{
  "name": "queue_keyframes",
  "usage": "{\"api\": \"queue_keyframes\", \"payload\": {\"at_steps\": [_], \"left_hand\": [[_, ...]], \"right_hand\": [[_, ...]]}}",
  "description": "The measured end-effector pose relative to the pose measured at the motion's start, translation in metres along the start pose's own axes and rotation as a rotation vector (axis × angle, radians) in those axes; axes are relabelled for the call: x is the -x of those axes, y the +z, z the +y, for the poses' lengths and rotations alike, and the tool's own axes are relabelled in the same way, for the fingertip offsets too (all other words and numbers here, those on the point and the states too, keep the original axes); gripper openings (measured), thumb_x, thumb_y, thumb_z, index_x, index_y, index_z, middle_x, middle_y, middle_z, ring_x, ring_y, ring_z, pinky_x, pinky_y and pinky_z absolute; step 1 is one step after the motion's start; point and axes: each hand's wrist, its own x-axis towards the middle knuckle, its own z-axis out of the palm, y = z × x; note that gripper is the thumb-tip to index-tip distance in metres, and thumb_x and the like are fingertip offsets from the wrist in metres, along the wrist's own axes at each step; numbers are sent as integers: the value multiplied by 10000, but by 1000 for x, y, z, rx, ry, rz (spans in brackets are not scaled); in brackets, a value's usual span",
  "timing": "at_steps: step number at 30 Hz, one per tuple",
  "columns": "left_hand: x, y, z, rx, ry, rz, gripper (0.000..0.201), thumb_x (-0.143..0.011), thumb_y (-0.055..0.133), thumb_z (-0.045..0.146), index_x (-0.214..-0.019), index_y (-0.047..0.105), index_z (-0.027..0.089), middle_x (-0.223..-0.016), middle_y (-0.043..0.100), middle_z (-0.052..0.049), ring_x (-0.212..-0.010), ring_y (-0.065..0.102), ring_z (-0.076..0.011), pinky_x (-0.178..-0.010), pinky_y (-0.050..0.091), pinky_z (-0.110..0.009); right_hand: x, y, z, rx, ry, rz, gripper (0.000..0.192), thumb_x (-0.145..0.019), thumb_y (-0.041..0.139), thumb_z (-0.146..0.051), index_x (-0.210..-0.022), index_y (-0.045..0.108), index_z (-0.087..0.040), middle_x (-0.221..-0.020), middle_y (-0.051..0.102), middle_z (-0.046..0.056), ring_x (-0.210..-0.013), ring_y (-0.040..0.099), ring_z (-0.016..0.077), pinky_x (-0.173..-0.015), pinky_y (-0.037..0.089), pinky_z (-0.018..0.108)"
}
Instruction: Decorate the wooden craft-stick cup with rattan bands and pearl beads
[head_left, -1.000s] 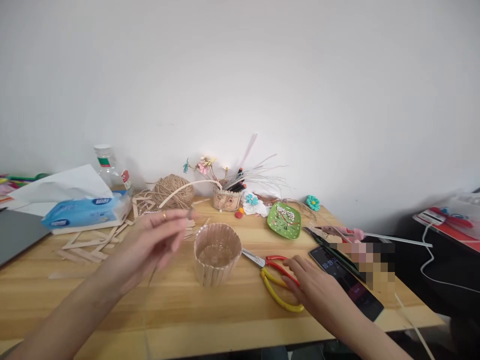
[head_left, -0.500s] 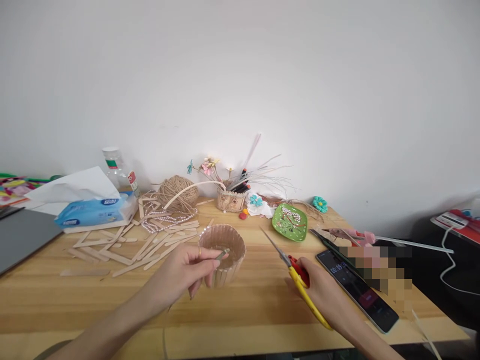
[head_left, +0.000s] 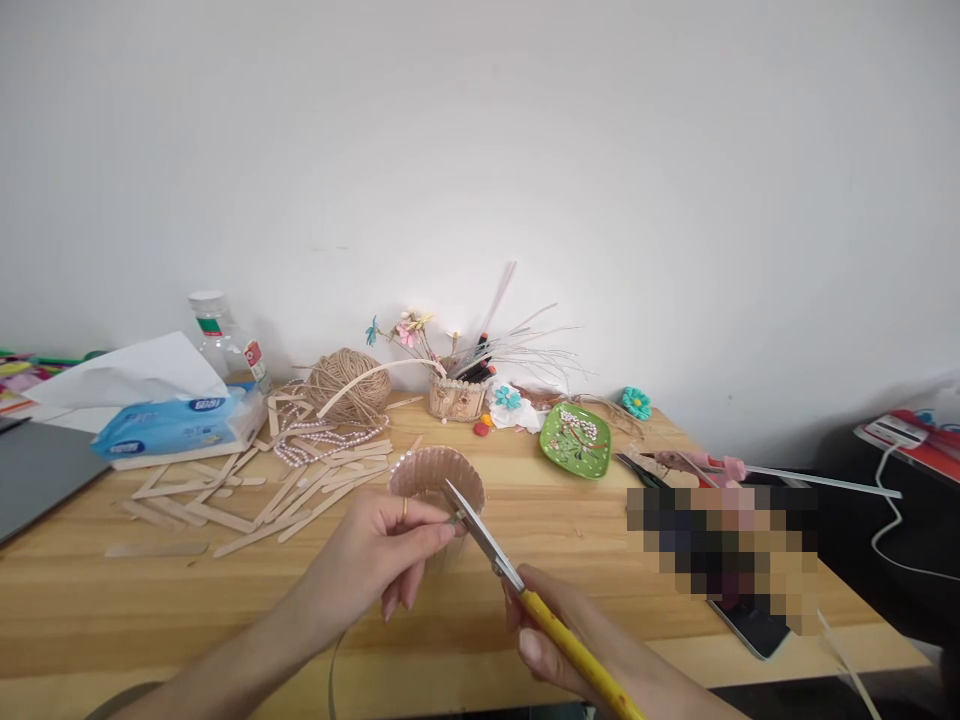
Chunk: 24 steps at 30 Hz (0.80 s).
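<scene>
The right hand (head_left: pixel 555 630), which had been resting on the scissors (head_left: pixel 525 590) on the counter (head_left: pixel 187 610) a second earlier, had lifted them in a closed grip, blades swung toward ten o'clock. The left hand (head_left: pixel 382 555) pinched a thin strip end (head_left: pixel 454 519) at the blade tips, in front of the stick-walled cup (head_left: pixel 420 470). A cut looked imminent.
</scene>
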Motion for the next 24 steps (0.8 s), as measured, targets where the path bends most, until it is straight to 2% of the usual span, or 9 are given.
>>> {"api": "queue_keyframes", "payload": {"at_steps": [3, 7, 13, 19, 24], "left_hand": [[-1, 1, -1, 23, -11, -6, 375, -716, 562, 487, -664, 629, 122, -349, 439, 52, -296, 323, -40, -334, 266, -152], [-3, 1, -3, 33, -18, -7, 385, -716, 561, 493, -625, 612, 122, -350, 451, 44, -293, 327, -37, -334, 265, -149], [-2, 0, -5, 45, -6, 1, 364, -739, 558, 465, -668, 640, 117, -350, 460, 43, -292, 333, -40, -335, 265, -151], [-2, -1, -3, 43, -1, 4, 360, -733, 553, 461, -642, 625, 121, -348, 461, 41, -293, 336, -37, -336, 272, -146], [-2, 0, -2, 46, 1, -3, 374, -725, 553, 476, -661, 635, 116, -350, 464, 38, -295, 341, -36, -336, 270, -143]], "right_hand": [[-2, 3, 0, -15, 16, 11, 622, -703, 375, -793, -787, 424, -178, -732, 383, -10, -665, 381, 125, -566, 365, 233], [-5, 5, 3, 3, -7, -1, 618, -689, 383, -801, -744, 384, -186, -686, 356, -22, -616, 353, 113, -514, 323, 222], [-7, 4, -2, 92, 15, 75, 620, -695, 389, -790, -768, 421, -175, -733, 432, 5, -665, 376, 139, -597, 333, 259], [-7, 2, -3, 125, 30, 38, 611, -719, 376, -772, -822, 427, -171, -792, 457, 25, -716, 397, 164, -666, 345, 293], [-7, 3, -8, 115, 33, 35, 642, -691, 350, -808, -779, 406, -175, -760, 422, 13, -702, 369, 159, -651, 322, 287]]}}
